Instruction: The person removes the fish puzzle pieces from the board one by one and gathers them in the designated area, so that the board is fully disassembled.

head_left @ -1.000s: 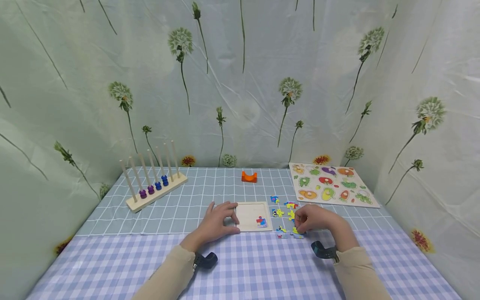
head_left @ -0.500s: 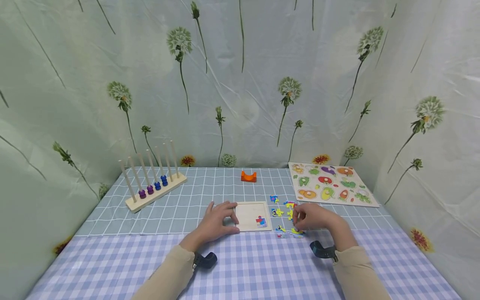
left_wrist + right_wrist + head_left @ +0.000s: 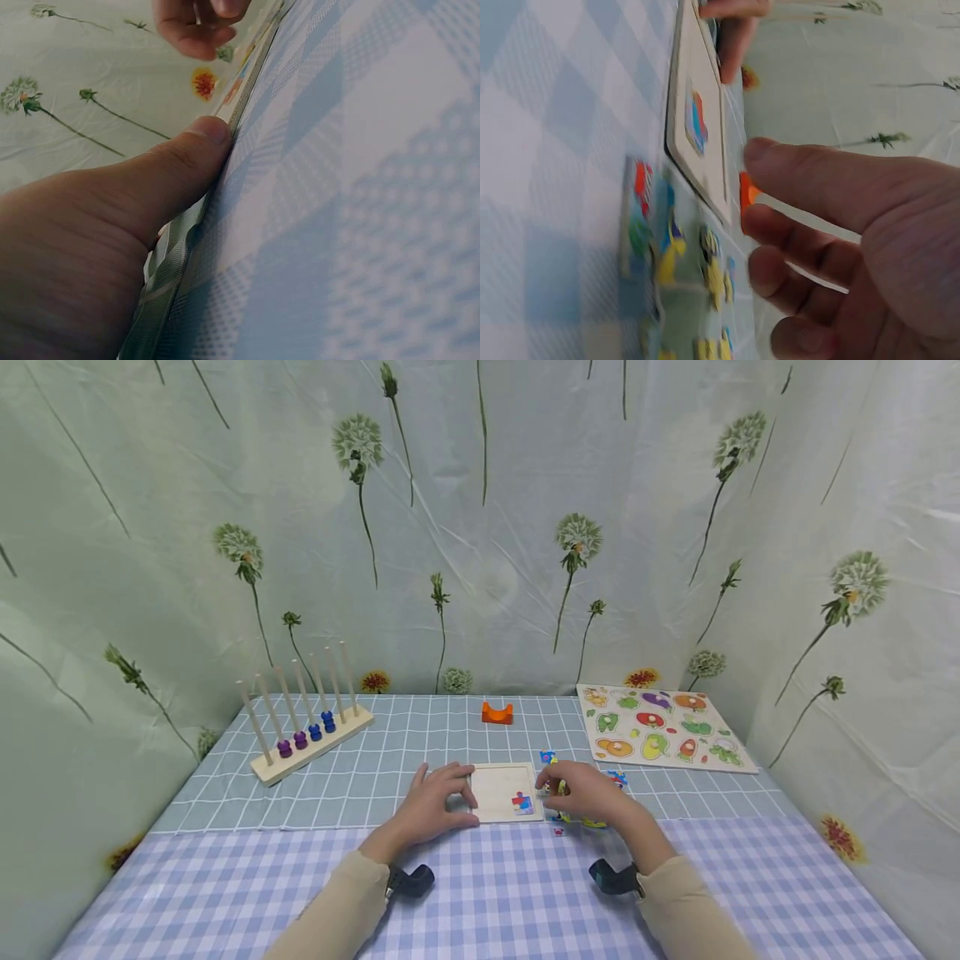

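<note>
My left hand (image 3: 435,802) holds the left side of a shallow wooden puzzle tray (image 3: 495,781), its thumb at the near corner and a finger at the far one. In the left wrist view the thumb (image 3: 199,142) presses against the tray's edge. One red, blue and purple jigsaw piece (image 3: 522,803) lies in the tray's near right corner. My right hand (image 3: 588,795) hovers beside the tray's right edge, above several loose jigsaw pieces that it partly hides. Seen from the right wrist, its thumb (image 3: 802,169) stands apart from the bent fingers with nothing visible between them. Loose pieces (image 3: 636,217) lie below.
At the back left stands a wooden peg rack (image 3: 322,745) with purple and blue beads. An orange arch-shaped block (image 3: 497,714) sits behind the tray. A vegetable peg puzzle board (image 3: 667,728) lies at the back right, near the curtain (image 3: 480,527).
My right hand has moved left, from the right side of the loose pieces to near the tray's edge. A piece it covered now shows on the right. The left hand stays put.
</note>
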Motion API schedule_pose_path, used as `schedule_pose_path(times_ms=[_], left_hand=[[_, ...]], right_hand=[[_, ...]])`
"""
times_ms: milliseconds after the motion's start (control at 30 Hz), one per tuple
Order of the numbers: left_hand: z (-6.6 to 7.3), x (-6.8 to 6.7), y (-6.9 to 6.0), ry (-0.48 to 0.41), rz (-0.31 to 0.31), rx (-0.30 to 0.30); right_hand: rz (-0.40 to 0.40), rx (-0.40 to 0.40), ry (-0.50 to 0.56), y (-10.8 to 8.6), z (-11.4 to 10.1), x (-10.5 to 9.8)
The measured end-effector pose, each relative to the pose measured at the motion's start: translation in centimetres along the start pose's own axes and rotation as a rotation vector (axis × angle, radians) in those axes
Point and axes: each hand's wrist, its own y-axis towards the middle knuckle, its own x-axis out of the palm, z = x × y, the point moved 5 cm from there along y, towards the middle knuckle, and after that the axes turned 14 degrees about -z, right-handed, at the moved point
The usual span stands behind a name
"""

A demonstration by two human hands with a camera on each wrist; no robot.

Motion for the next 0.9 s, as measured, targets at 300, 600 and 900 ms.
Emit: schedule_pose_path(times_ms=[300, 600, 900], left_hand=[[0.1, -0.1, 0.0, 0.003, -0.001, 0.003], [0.3, -0.2, 0.0, -0.005, 0.006, 0.008], [0.1, -0.1, 0.0, -0.008, 0.000, 0.004]], right_hand=[[0.014, 0.008, -0.008, 1.2, -1.4, 1.5], [0.026, 0.076, -0.128, 1.5, -2.0, 2.3], [0.038, 0.083, -0.105, 1.7, -2.1, 2.4]])
